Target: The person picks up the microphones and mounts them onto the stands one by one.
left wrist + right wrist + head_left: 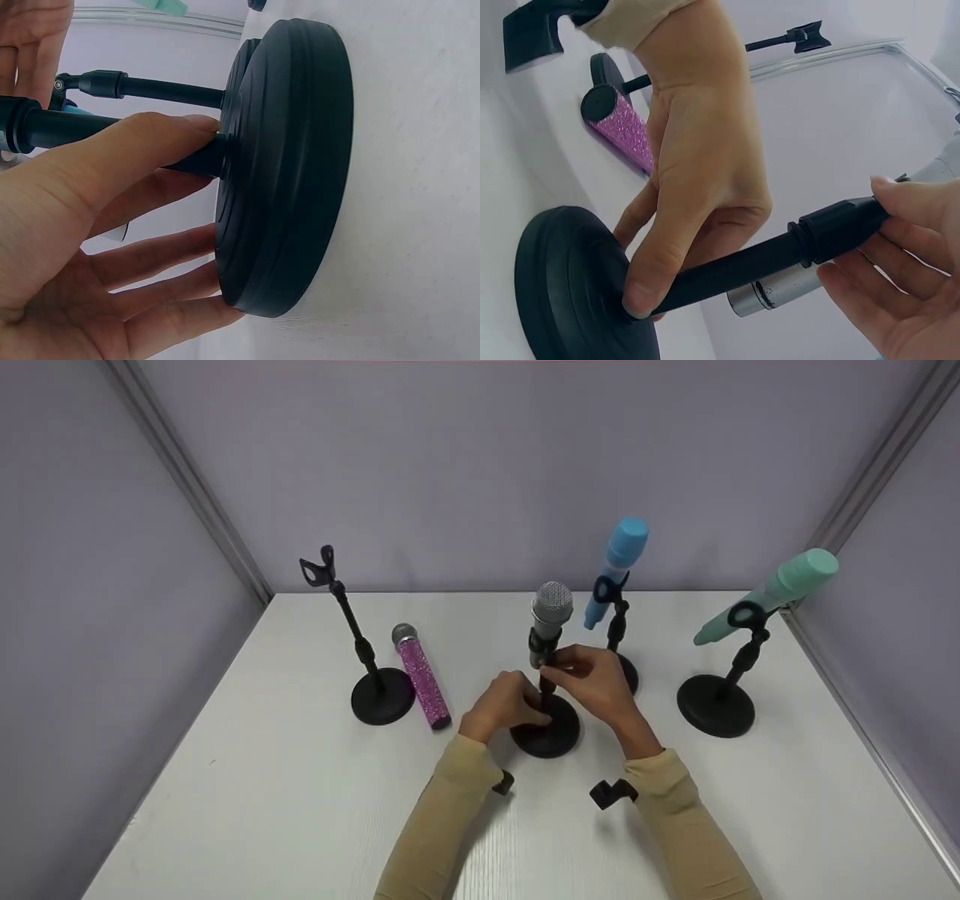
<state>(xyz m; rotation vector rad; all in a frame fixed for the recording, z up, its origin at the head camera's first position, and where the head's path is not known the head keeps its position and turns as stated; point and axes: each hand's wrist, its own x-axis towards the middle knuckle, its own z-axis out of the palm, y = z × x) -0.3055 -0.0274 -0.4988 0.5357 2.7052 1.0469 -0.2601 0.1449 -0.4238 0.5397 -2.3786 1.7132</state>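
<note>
A silver microphone (552, 611) sits tilted in the clip of a black microphone stand (545, 735) at the middle of the table. Low on that stand, my left hand (507, 706) pinches the pole just above the round base (292, 165), its other fingers reaching to the base's edge. Higher up, my right hand (596, 682) grips the stand's upper part below the clip with thumb and fingers, around the black collar (840, 229). The silver handle (787, 289) shows behind the pole in the right wrist view.
A pink glittery microphone (424, 679) lies beside a stand with a bare clip (382, 696) on the left. Behind my right hand, a blue microphone (619, 555) rests in its stand. A green microphone (787, 585) is held by another stand (716, 706) on the right.
</note>
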